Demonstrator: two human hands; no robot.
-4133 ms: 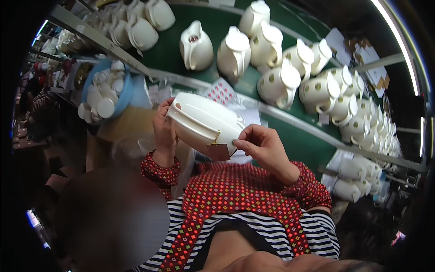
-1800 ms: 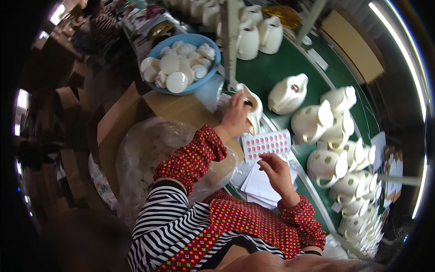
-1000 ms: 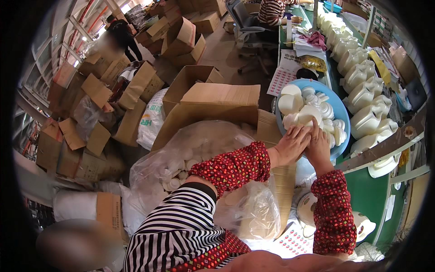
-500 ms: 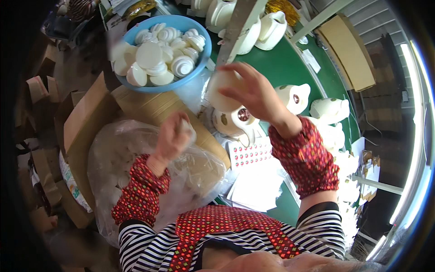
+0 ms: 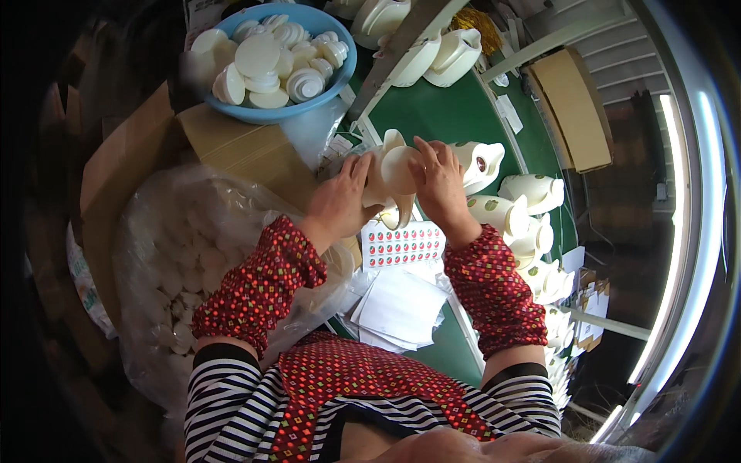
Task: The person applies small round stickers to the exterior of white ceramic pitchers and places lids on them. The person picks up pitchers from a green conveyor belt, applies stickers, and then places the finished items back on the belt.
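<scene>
My left hand [image 5: 340,194] is curved against the left side of a white pitcher [image 5: 377,189], fingers bent and thumb low. From the other side, my right hand [image 5: 445,185] holds the edge of a round, pale lid [image 5: 399,170] over the pitcher, with its fingertips bent onto the rim. The pitcher's lower part shows below the lid, toward me. How firmly the left fingers grip is partly hidden. Just below both hands lies a sheet of red round stickers [image 5: 403,244].
A blue basin [image 5: 258,114] heaped with white lids stands at the far left. Nearer is a carton [image 5: 127,143] with a clear plastic bag [image 5: 154,231] of white pieces. White pitchers [image 5: 532,193] line the green table [image 5: 432,116] on the right. Loose papers [image 5: 397,309] lie near me.
My left hand has moved right from above the bag to the pitcher. The right hand has come lower with the lid. The whole view has shifted a little.
</scene>
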